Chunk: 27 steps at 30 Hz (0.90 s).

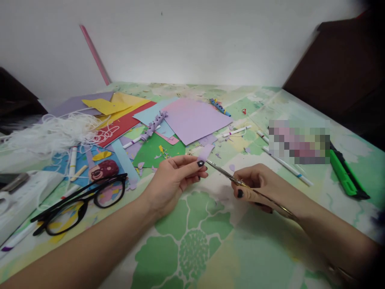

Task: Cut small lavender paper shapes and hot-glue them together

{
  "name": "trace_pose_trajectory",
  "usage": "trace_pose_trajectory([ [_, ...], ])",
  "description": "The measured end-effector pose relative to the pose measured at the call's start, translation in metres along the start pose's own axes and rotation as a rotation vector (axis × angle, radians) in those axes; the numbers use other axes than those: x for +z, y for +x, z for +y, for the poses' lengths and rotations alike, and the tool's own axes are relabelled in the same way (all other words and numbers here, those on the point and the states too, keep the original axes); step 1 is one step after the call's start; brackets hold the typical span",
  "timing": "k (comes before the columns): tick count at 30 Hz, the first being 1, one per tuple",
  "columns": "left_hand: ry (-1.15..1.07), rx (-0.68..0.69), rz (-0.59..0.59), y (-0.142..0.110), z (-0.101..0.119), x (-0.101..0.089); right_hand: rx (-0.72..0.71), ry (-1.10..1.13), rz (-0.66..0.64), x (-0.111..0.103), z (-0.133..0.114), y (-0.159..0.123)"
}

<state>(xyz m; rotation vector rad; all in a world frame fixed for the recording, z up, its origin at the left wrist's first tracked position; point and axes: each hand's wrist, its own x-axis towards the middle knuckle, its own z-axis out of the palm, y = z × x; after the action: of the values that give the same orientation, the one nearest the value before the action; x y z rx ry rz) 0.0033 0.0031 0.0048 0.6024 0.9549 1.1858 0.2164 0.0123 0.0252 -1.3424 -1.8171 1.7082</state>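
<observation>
Between thumb and fingers, my left hand [177, 174] pinches a small lilac paper piece [207, 152] above the table. My right hand [255, 188] is closed around a pair of metal scissors [221, 170], whose tips point left and meet the paper's edge near my left thumb. Whether the blades are apart cannot be made out. Beyond my hands lies a large lilac sheet [195, 118]. A rolled lilac paper strip with cut notches [154, 126] rests to its left, and a similar blue roll [220, 107] is behind it on the right.
White yarn [54, 130], coloured sheets [126, 120], black glasses [84, 204] and a white power strip [30, 196] crowd the left. Markers [287, 165], a blurred-out item [299, 141] and a green box cutter [345, 174] lie right. Paper scraps dot the flowered tablecloth [192, 249]. A wall stands behind.
</observation>
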Motion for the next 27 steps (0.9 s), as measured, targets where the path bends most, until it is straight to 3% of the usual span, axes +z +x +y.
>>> trace_pose_trajectory([
  [16,0.044,-0.088,-0.067,-0.0033,-0.0042,0.0026,-0.007,0.028,-0.017,0.001,0.0032,0.0041],
  [27,0.045,-0.113,-0.049,-0.0039,-0.003,0.0025,-0.005,0.137,-0.048,0.0016,0.0024,0.0041],
])
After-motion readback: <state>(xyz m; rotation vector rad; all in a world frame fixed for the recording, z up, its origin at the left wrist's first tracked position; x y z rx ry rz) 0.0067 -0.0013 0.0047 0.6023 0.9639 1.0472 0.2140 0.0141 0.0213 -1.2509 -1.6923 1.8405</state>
